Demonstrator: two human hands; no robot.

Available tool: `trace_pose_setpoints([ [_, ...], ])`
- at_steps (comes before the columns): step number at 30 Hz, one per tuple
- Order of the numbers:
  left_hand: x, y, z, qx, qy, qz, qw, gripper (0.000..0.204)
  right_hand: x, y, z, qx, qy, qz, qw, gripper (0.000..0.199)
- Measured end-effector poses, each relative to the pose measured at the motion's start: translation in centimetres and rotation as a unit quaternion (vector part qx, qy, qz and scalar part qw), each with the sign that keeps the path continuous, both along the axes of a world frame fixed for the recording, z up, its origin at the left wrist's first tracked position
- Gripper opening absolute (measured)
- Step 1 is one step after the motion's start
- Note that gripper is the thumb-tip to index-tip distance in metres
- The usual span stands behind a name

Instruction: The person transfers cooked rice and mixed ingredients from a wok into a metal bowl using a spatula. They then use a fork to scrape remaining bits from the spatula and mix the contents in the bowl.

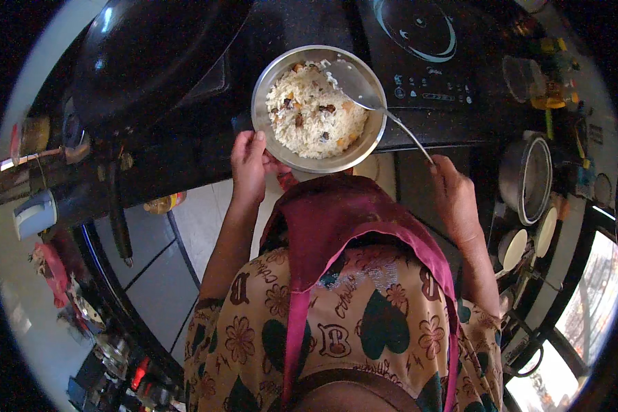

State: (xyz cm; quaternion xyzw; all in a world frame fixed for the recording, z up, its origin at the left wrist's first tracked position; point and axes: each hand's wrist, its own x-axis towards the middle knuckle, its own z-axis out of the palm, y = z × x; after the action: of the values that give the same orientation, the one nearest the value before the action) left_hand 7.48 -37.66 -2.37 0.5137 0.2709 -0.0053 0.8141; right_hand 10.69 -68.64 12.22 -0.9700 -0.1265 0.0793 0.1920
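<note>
A round metal bowl [257, 106] of white rice [316, 113], mixed with dark and orange-brown bits, is at the near edge of the black counter. My left hand [249, 159] grips its lower left rim, thumb up along the outer side and fingers curled beneath. In my right hand [453, 191], closed round the end of a long handle, is a metal ladle [360, 88]. Its broad head lies inside the bowl at the upper right, against the rice, with some grains stuck to it. The handle crosses the rim and slopes down to the right.
A large black wok [151, 58] stands at the left, its handle [120, 226] jutting toward me. Behind the bowl to the right is a flat black induction cooktop [426, 62]. A metal pot [525, 178] and pale bowls [512, 248] are at the right; a light-blue cup [36, 214] is far left.
</note>
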Motion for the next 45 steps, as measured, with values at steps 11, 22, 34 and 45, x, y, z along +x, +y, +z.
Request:
trace_pose_setpoints([
  [11,-0.7,-1.2,1.5,-0.084,0.014,0.016,0.996,0.018,-1.7,2.4,-2.3,0.001,0.042,-0.058,0.997,0.016],
  [22,-0.7,-0.4,1.0,-0.090,0.012,-0.010,0.996,0.019,1.8,4.8,-2.0,-0.070,0.009,0.005,0.998,0.016],
  [34,-0.9,-0.5,1.1,-0.079,0.020,-0.001,0.997,0.018,1.9,4.0,-2.1,-0.046,-0.007,0.012,0.999,0.017],
  [45,-1.0,-0.4,0.9,-0.036,0.026,-0.021,0.999,0.023,2.4,3.7,-2.6,-0.038,0.054,-0.009,0.998,0.016],
])
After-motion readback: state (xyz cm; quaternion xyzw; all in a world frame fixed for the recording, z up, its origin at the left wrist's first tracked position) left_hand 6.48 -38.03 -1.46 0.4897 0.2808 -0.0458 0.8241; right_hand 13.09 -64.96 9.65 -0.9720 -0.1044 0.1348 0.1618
